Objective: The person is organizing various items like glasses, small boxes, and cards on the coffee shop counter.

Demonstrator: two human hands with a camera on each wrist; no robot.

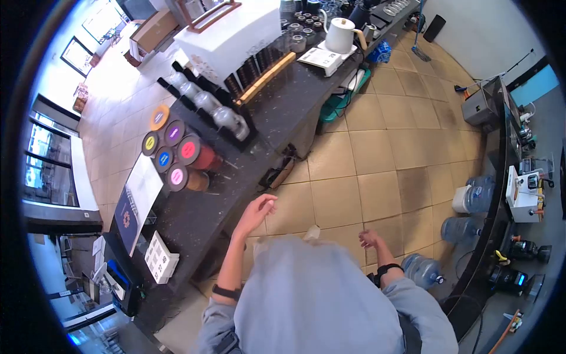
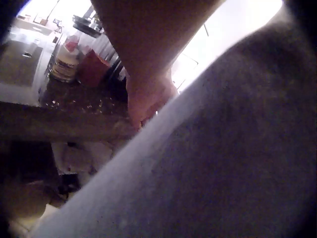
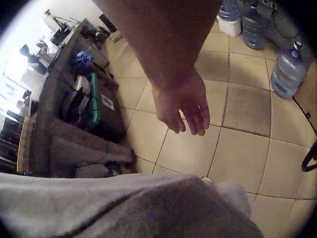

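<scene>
My left hand [image 1: 256, 215] is raised in front of my body beside the edge of the dark counter [image 1: 215, 221], its fingers loosely bent with nothing in them. In the left wrist view that hand [image 2: 148, 96] is partly hidden behind my grey clothing. My right hand [image 1: 369, 238] hangs over the tiled floor, holding nothing. Its relaxed fingers [image 3: 194, 118] point downward in the right wrist view. Nearest the left hand on the counter are jars with coloured round lids, among them a red one [image 1: 190, 150] and a pink one [image 1: 177, 177].
A black rack [image 1: 203, 106] of clear vessels stands behind the jars. A white desk calendar [image 1: 160, 259] sits at the counter's near end. Farther along, a white gooseneck kettle [image 1: 340, 36] stands. Large water bottles [image 1: 422, 270] are on the floor at right, beside a second counter [image 1: 498, 236].
</scene>
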